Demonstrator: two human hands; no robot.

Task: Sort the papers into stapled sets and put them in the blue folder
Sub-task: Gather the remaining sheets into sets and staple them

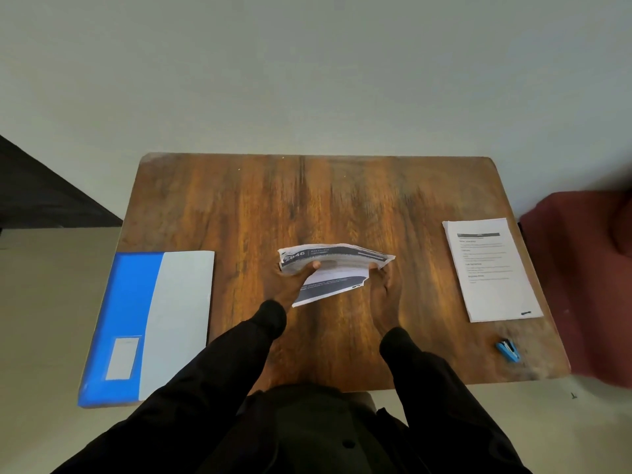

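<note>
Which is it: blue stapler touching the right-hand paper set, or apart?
Apart. Head view shows bare table between the blue stapler and the right-hand paper set.

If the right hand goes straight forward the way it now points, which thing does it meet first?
Nothing, it seems. The right hand grips the curled bundle of printed papers, and beyond that only bare brown wooden table shows up to its far edge. Height above the table is unclear.

Over the middle of the wooden table [307, 200], the left hand [290, 285] and right hand [383, 295] grip a bent stack of papers [335, 260] by its two ends. The blue folder [130, 302] lies at the table's left edge. At the right lie a printed set [489, 268] and, nearer the person, a small blue stapler [508, 350].
</note>
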